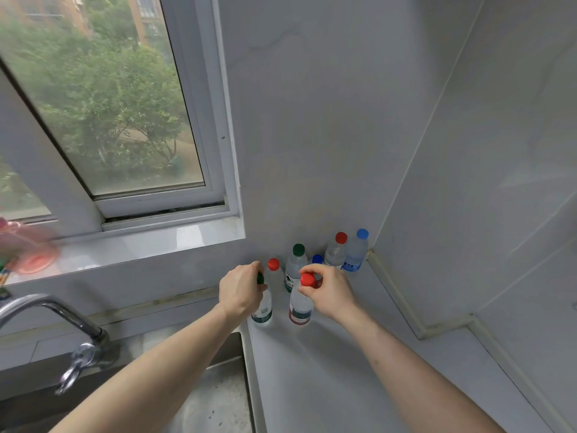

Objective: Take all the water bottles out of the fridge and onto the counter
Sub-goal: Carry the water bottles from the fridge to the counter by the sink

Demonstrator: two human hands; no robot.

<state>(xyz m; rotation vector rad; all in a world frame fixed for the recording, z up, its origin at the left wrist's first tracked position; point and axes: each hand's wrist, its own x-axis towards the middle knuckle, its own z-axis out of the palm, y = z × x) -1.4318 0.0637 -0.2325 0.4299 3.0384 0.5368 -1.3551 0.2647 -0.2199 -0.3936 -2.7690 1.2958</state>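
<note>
Standing near the desk's (359, 385) left edge, a clear green-capped plastic bottle (263, 309) is grasped at its top by the left hand (241, 290). Beside it, the right hand (331, 292) pinches a clear red-capped bottle's (300, 307) cap. Five more bottles fill the corner behind; bare desk stretches rightward.

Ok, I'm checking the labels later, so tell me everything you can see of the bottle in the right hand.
The red-capped bottle is clear plastic with a dark red and green label band low on its body. It stands upright on the grey counter, near the sink edge. The right hand pinches its cap from above. A green-capped bottle, held by the left hand, stands apart to its left.
</note>
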